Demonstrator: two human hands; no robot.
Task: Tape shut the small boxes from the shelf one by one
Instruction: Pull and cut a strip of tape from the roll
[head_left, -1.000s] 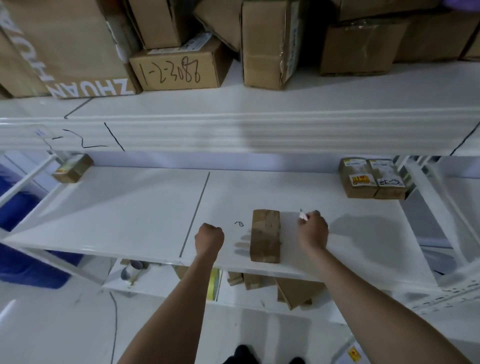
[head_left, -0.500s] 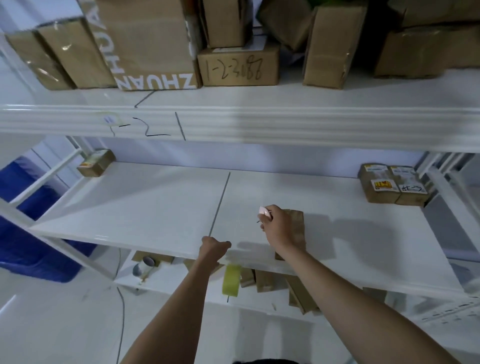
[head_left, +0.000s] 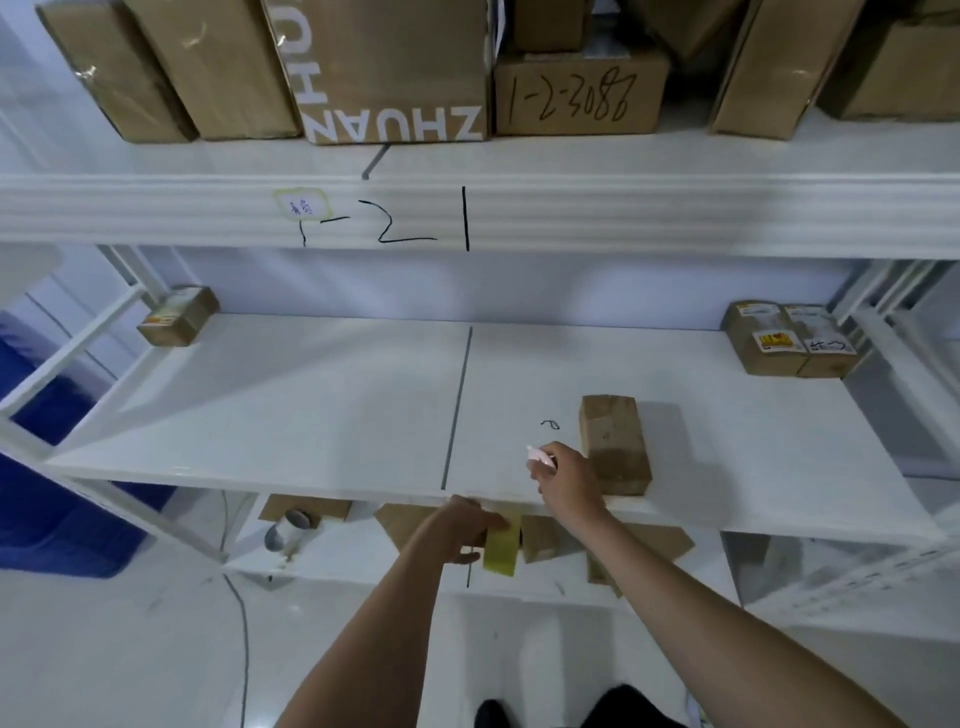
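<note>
A small brown cardboard box (head_left: 615, 441) lies near the front of the white middle shelf (head_left: 311, 405). Just left of the box, my right hand (head_left: 566, 480) hovers over the shelf and pinches a small white object (head_left: 540, 456). My left hand (head_left: 457, 530) is below the shelf's front edge and grips a roll of yellowish tape (head_left: 503, 543).
Two labelled small boxes (head_left: 789, 340) stand at the shelf's back right and one small box (head_left: 179, 314) at the back left. Large cartons (head_left: 395, 67) fill the upper shelf. More boxes (head_left: 405, 522) and a tape roll (head_left: 288, 530) lie on the lower shelf.
My right hand has moved off the box to its left side. My left hand dropped below the shelf edge and the tape roll came into view. The camera turned left.
</note>
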